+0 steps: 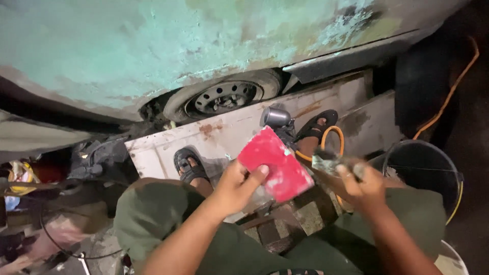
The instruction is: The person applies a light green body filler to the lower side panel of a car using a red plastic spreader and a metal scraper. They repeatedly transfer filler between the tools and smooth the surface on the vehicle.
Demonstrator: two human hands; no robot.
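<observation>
Background: worn teal car body (153,46), wheel (224,97).
Left hand (235,186): thumb pinching red board (275,164), long axis running up-left from fingers.
Right hand (362,184): closed on blurred scraper (326,162).

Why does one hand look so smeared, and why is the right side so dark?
Head view: the right hand is motion-blurred, the scraper it grips too; the left hand and its red board stay sharper. Light falls on the car panel; the black bucket sits in shadow.
</observation>
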